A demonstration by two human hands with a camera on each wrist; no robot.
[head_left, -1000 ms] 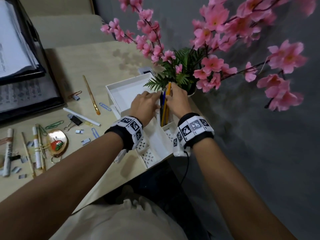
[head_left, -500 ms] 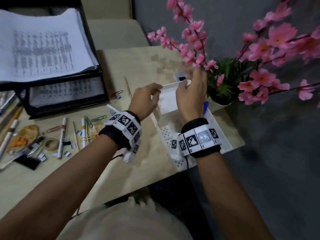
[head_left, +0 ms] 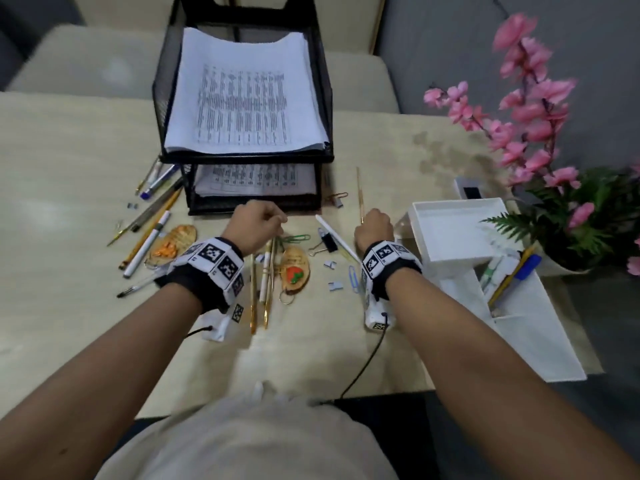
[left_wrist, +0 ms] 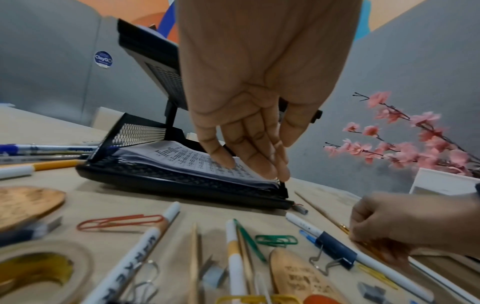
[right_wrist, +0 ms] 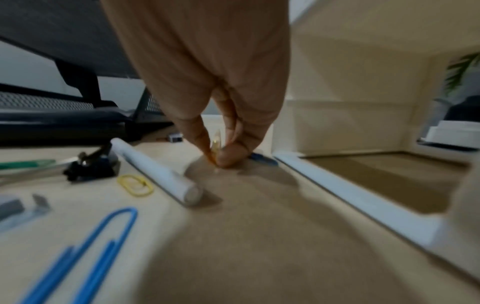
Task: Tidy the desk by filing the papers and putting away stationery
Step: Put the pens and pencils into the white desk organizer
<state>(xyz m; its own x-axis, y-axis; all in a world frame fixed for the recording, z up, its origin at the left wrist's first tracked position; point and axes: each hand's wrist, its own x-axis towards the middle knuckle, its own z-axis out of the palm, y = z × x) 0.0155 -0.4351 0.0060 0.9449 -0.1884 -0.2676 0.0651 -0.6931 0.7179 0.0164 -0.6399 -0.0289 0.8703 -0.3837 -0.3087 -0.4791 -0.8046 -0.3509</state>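
Observation:
My right hand (head_left: pixel 367 224) pinches the near end of a thin gold pen (head_left: pixel 360 194) that lies on the desk pointing away from me. The right wrist view shows thumb and fingers (right_wrist: pixel 200 135) closed on its amber tip (right_wrist: pixel 216 144). My left hand (head_left: pixel 278 225) hovers in front of the black mesh paper tray (head_left: pixel 327 98), fingers (left_wrist: pixel 259 162) hanging relaxed over the lower tier's papers (left_wrist: pixel 187 158) and holding nothing. Printed sheets (head_left: pixel 246 95) fill the top tier. The white desk organiser (head_left: pixel 460 237) stands at the right with pens (head_left: pixel 512 275) in its slot.
Loose stationery is scattered between my hands: a white pen (head_left: pixel 336 237), a black binder clip (head_left: pixel 327 239), green (head_left: pixel 296 238) and blue (head_left: pixel 353 278) paper clips, staples, wooden keychains (head_left: pixel 294 271). More pens (head_left: pixel 152 223) lie at the left. A pink flower plant (head_left: pixel 540 133) stands behind the organiser.
Both hands left the white organiser and moved left to the loose items in front of the paper tray. My right hand has taken hold of the gold pen. The head view swung left.

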